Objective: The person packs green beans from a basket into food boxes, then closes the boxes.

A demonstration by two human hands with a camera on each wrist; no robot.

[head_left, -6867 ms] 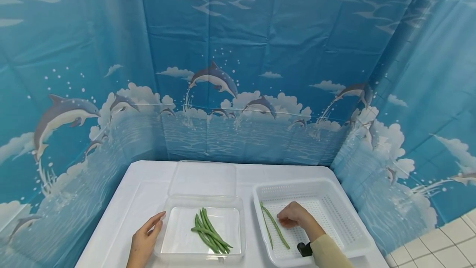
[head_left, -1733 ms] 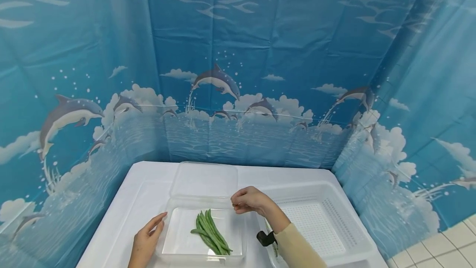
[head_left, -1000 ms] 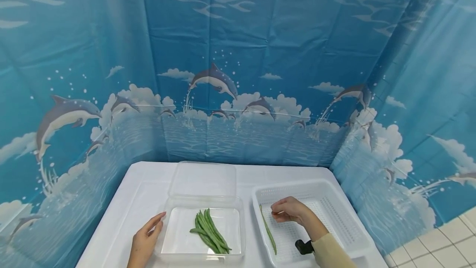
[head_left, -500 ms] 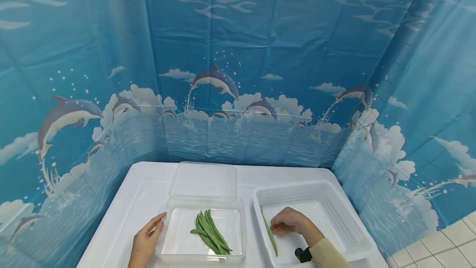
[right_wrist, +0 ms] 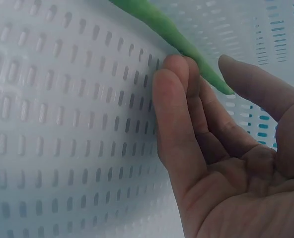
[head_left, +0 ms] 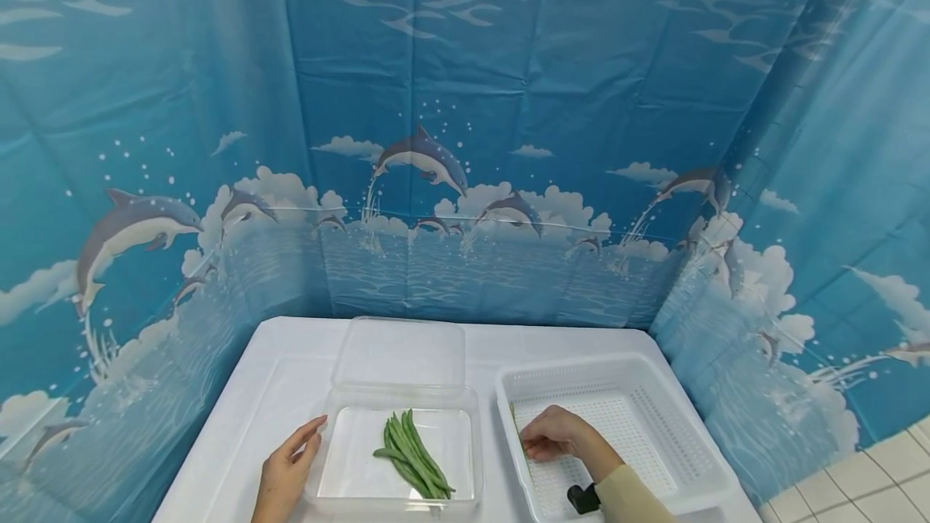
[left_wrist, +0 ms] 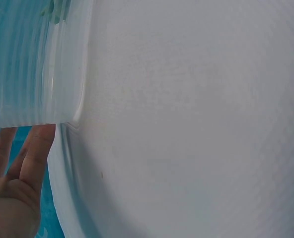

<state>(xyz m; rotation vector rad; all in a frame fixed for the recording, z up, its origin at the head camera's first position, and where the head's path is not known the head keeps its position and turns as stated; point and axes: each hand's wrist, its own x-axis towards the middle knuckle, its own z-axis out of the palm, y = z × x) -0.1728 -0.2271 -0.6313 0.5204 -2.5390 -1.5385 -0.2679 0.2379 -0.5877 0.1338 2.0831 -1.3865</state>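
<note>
One green bean (right_wrist: 172, 34) lies along the left wall of the white perforated basket (head_left: 625, 434). My right hand (head_left: 559, 434) reaches into that basket at the bean. In the right wrist view the bean passes between the thumb (right_wrist: 251, 82) and bent fingers, with a gap beside the thumb. In the head view the hand covers much of it. Several green beans (head_left: 414, 454) lie bundled in the clear plastic container (head_left: 349, 458) to the left. My left hand (head_left: 286, 466) rests against that container's left side, its fingertips at the wall and its fingers extended.
Behind the container a clear lid (head_left: 400, 353) lies flat on the white-covered table (head_left: 291, 353). A blue dolphin-print curtain (head_left: 472, 265) encloses the table's back and sides. A black wrist camera (head_left: 583, 499) sits on the right wrist, inside the basket.
Earlier two beans lay in the basket; now one shows. My right hand went over to the container's edge, came back, and moved left to the remaining bean. My left hand stayed put.
</note>
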